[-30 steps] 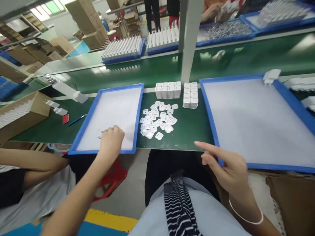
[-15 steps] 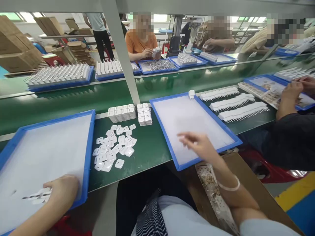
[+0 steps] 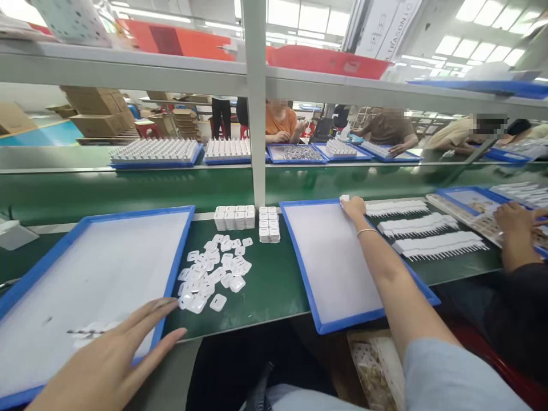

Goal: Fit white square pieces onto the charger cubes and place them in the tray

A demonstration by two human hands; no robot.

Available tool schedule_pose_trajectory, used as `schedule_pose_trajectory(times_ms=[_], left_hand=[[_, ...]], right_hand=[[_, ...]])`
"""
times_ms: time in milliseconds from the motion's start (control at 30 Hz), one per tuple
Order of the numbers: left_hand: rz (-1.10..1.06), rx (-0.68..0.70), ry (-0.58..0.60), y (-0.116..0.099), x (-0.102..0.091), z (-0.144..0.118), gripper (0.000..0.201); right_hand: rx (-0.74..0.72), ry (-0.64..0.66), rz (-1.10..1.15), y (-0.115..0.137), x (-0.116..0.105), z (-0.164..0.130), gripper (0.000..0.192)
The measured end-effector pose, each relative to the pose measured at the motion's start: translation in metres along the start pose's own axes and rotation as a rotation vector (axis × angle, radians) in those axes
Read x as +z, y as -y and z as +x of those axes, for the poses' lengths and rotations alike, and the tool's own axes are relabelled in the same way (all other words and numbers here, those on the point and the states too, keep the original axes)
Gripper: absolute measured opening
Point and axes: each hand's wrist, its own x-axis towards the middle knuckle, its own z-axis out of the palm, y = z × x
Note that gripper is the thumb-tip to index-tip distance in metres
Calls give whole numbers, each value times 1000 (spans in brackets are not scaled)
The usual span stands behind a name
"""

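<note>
**Right hand reaches the far corner of the right tray**

Head view: the right tray (image 3: 338, 274), blue-rimmed and white-lined, runs lengthwise away from the person. At its far corner a small white plug part (image 3: 344, 198) sits under the right hand (image 3: 353, 207), whose fingers close around it. The left hand (image 3: 107, 365) lies flat and spread, holding nothing, on the near rim of the left tray (image 3: 98, 268). Loose white covers (image 3: 214, 273) are heaped between the trays.

The right hand (image 3: 353, 206) covers most of a small white part (image 3: 344, 198), its grip unclear.
</note>
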Motion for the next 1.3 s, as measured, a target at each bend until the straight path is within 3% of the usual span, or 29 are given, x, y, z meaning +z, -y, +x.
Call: schedule_pose_trajectory(times_ms=[67, 167, 233, 333, 433, 500, 600, 667, 800, 867, 967, 1033, 1200, 1300], left_hand=[[-5, -92, 104, -5, 12, -11, 40], [-304, -188, 184, -21, 44, -10, 44], [-570, -218, 196, -35, 75, -3, 46], [-897, -154, 185, -58, 125, 2, 52], [-984, -63, 198, -80, 158, -6, 70], [-966, -79, 137, -89, 165, -12, 72], [-996, -135, 16, -87, 161, -18, 54], [-1104, -120, 9, -79, 154, -20, 50], [-1391, -103, 112, -65, 146, -27, 50], [-1449, -121, 130, -65, 146, -30, 51], [-1437, -144, 141, -66, 150, -33, 54], [-1402, -138, 138, -64, 150, -30, 53], [-1158, -156, -16, -47, 138, -2, 36], [-1065, -199, 52, -43, 130, 14, 35]], right_hand=[[11, 17, 29, 11, 1, -5, 57], [86, 63, 76, 45, 2, -34, 50], [138, 131, 124, 86, 3, -71, 45], [210, 314, 305, 165, 7, -135, 35], [344, 354, 524, 234, 17, -182, 28], [392, 315, 575, 260, 26, -199, 21], [426, 467, 689, 267, 34, -206, 12], [500, 566, 808, 260, 35, -204, 13], [692, 469, 904, 251, 37, -196, 17], [738, 540, 950, 255, 42, -195, 24], [816, 614, 1028, 265, 53, -196, 28], [864, 558, 1042, 267, 59, -197, 30], [937, 440, 1095, 255, 61, -199, 27], [944, 449, 1132, 249, 58, -199, 24]])
